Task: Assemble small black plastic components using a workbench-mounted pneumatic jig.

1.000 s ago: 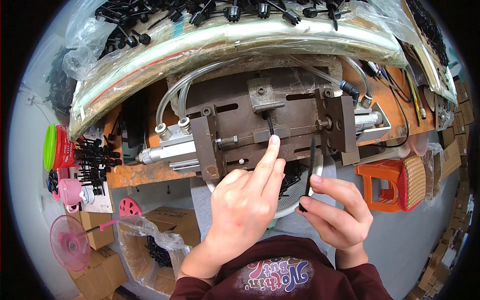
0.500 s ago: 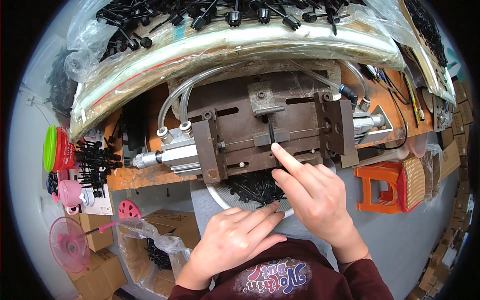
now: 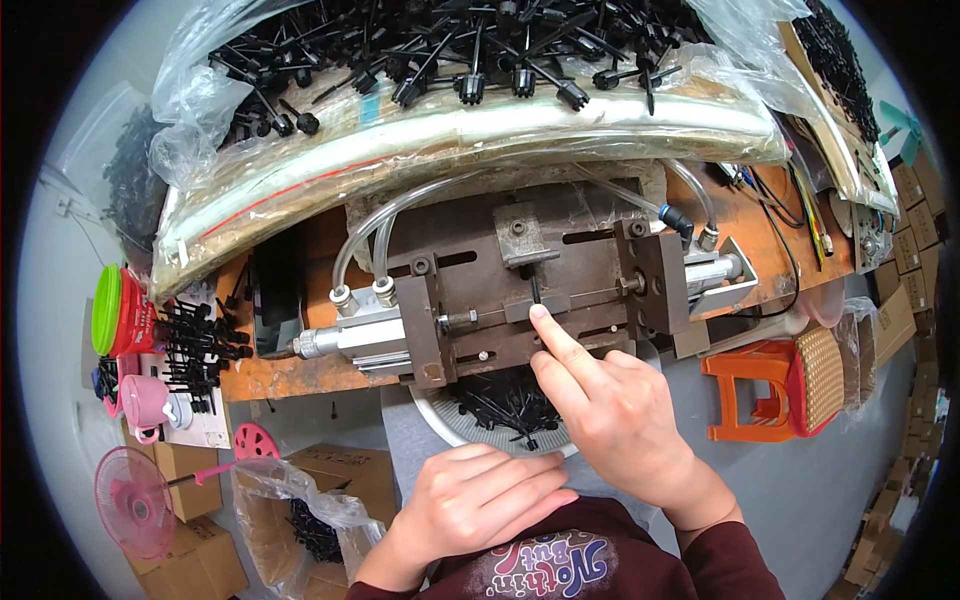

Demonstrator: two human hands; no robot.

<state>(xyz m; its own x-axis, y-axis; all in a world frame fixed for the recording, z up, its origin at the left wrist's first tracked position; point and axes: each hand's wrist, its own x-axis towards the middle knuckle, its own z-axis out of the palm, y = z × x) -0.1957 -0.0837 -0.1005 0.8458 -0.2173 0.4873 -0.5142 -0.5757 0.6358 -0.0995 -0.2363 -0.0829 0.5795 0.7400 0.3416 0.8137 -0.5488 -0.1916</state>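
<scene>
My right hand reaches over the front of a dark brown metal fixture. Its index finger is stretched out, the tip on the near end of a thin black rod. That rod lies across a small grey block in the middle, its far end under a metal bracket. The other fingers are partly bent, and the thumb is hidden. My left hand rests close to my body with its fingers extended side by side, nothing visible in it. Just beyond it is a white basket of black plastic parts.
Air cylinders with clear hoses flank the fixture. Behind it, a plastic-lined tray holds a heap of black stemmed parts. An orange stool stands at right. A pink fan and a lined carton are at lower left.
The view has tilted, showing more of the heap. My left hand has drawn back from the basket's parts. Bolt-tipped rods on both fixture sides reach further inward. My right fingertip stays at the black rod.
</scene>
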